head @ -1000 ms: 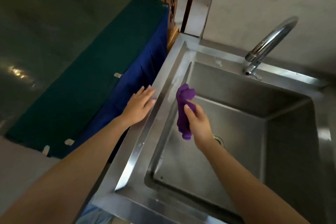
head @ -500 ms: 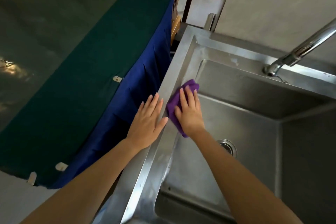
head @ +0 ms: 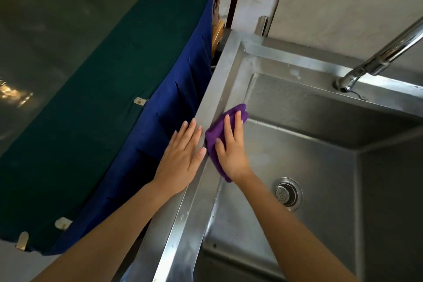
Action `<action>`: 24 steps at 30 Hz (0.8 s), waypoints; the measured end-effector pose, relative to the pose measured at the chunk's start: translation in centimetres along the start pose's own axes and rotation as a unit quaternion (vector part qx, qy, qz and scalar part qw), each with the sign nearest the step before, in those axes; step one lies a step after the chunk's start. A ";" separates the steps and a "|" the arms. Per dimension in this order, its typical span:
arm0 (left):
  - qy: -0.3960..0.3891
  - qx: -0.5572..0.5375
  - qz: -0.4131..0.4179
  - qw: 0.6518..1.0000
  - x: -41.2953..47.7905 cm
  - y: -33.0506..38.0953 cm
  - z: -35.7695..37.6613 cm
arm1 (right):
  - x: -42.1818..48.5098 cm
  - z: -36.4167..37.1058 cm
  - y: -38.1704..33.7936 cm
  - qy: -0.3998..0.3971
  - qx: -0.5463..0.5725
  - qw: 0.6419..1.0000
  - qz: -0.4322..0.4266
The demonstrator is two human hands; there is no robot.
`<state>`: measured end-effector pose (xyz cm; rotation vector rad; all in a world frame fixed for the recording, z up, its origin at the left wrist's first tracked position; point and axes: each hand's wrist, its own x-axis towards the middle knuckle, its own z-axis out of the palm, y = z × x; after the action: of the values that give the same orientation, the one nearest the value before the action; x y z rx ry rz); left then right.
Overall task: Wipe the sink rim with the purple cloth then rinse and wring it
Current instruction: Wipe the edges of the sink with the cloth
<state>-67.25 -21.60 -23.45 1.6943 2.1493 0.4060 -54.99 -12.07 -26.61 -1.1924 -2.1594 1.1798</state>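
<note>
Purple cloth [head: 212, 137]: lies on the left sink rim [head: 214, 89], draped over its inner edge.
Right hand [head: 231, 151]: flat on the cloth, fingers straight, pressing.
Left hand [head: 183, 155]: flat on the rim's outer edge, fingers released, just beside the cloth.
Faucet [head: 377, 59]: stands on the sink's far rim.

Open basin [head: 297, 155] lies right of the sink rim [head: 183, 224]; faucet [head: 384, 55] overhangs the rim's far side, draped table [head: 103, 98] crowds its left.

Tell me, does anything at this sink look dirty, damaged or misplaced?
Only grime on the sink rim: a whitish smear at the back, near the faucet, and pale specks along the left side nearer the camera. Nothing spilled or broken.
</note>
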 end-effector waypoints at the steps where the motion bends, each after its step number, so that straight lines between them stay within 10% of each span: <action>1: 0.004 -0.004 -0.003 1.000 0.0 0.1 -0.1 | -0.2 0.1 0.1 0.003 0.006 1.000 0.000; 13: -0.003 -0.010 0.009 1.000 8.4 1.5 -1.5 | 9.8 -3.4 0.1 0.043 -0.062 0.996 0.048; 19: 0.005 0.071 0.010 0.997 14.3 2.5 -1.7 | 9.0 -8.0 0.6 0.203 0.086 0.973 0.070; 24: 0.015 0.106 0.006 0.994 15.9 2.3 -0.9 | 10.2 -13.4 3.0 0.286 -0.036 0.954 0.079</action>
<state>-68.99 -5.59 -23.39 1.8244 2.2743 0.2131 -50.16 3.72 -22.06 -1.5346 -1.7023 0.6929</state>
